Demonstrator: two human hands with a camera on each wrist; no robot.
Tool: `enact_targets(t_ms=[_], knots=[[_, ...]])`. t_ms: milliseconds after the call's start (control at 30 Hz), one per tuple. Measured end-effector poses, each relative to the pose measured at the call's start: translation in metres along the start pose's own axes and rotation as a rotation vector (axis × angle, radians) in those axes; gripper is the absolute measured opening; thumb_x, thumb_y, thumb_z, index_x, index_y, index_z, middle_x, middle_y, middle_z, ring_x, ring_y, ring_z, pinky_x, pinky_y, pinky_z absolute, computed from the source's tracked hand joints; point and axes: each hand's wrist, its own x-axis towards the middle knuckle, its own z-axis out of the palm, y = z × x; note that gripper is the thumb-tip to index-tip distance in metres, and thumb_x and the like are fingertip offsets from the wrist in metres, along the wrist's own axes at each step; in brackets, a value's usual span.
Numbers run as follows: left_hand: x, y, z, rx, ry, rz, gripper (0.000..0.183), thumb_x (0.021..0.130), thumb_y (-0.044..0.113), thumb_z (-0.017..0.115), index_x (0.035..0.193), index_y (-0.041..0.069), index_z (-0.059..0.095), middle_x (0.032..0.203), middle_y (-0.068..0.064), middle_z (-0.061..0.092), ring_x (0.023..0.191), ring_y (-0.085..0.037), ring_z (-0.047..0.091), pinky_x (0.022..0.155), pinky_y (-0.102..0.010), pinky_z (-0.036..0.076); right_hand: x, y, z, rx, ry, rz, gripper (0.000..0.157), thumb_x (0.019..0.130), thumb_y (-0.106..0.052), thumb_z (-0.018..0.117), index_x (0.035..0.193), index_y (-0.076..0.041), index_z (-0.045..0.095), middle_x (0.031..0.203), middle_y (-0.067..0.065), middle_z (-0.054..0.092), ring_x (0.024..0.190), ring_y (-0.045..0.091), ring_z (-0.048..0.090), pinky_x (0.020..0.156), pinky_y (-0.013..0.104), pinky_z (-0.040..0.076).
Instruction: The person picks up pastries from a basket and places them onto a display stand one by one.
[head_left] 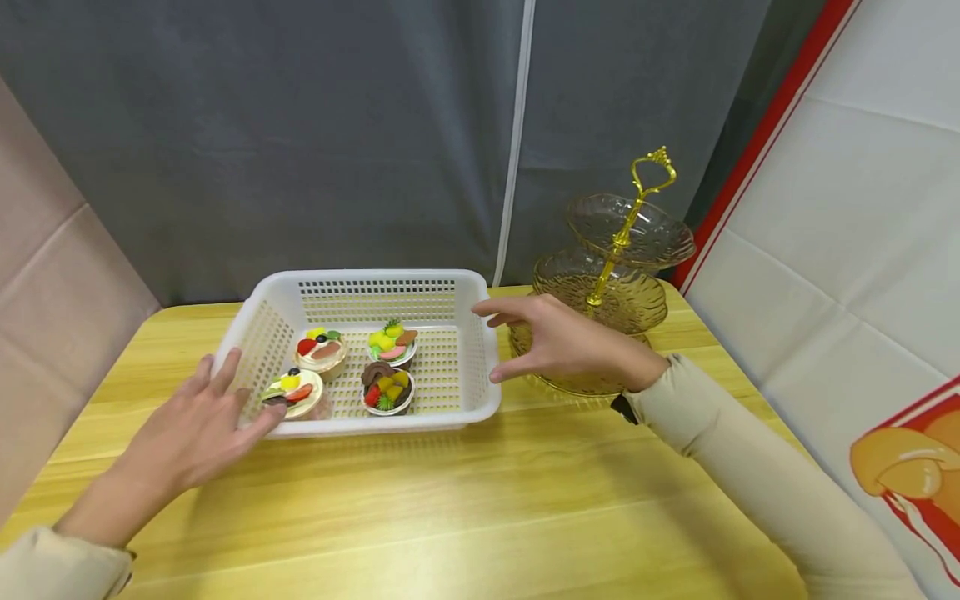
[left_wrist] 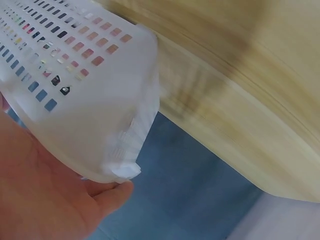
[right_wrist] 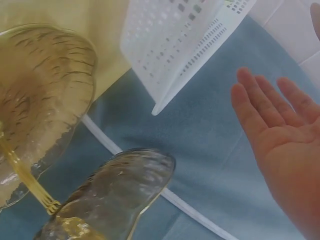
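We are flanking the white rectangular plastic basket point(head_left: 397, 426), left hand point(head_left: 197, 429) and right hand point(head_left: 558, 337), fingers spread. We should be gripping evenly.

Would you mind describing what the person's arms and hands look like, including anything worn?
The left sleeve and right sleeve are long and cream-coloured. The left hand and right hand are bare, with no gloves or visible rings. A small black piece shows at the right sleeve's end; its nature is unclear.
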Motion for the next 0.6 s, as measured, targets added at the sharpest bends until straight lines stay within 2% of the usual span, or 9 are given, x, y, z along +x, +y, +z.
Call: enact_targets(t_ms=[100, 267, 600], knots=[[-0.003, 0.003, -0.003, -0.004, 0.001, -0.002, 0.075, 0.100, 0.055, 0.043, 0.111, -0.015, 0.068, 0.147, -0.045, 0.028, 0.128, -0.070, 0.026, 0.105, -0.068, 0.025, 0.004, -0.008, 0.001, 0.009, -0.026, -0.015, 0.083, 0.077, -0.031, 0.088, 0.145, -0.004, 0.049, 0.145, 0.009, 0.053, 0.123, 0.024, 0.059, 0.101, 0.040, 0.046], [-0.002, 0.007, -0.002, 0.006, -0.013, -0.013, 0.076, 0.100, 0.057, 0.043, 0.111, -0.015, 0.067, 0.147, -0.045, 0.027, 0.129, -0.070, 0.025, 0.105, -0.068, 0.025, 0.018, -0.008, 0.004, 0.024, -0.068, -0.049, 0.082, 0.076, -0.029, 0.088, 0.144, -0.005, 0.050, 0.145, 0.010, 0.054, 0.124, 0.022, 0.059, 0.104, 0.035, 0.044], [-0.002, 0.010, -0.004, 0.001, -0.013, -0.029, 0.079, 0.099, 0.059, 0.043, 0.110, -0.015, 0.067, 0.147, -0.045, 0.027, 0.131, -0.068, 0.024, 0.106, -0.067, 0.026, 0.044, -0.009, 0.013, 0.188, -0.169, -0.059, 0.084, 0.077, -0.022, 0.088, 0.146, -0.002, 0.046, 0.147, 0.012, 0.050, 0.128, 0.024, 0.056, 0.107, 0.033, 0.040]])
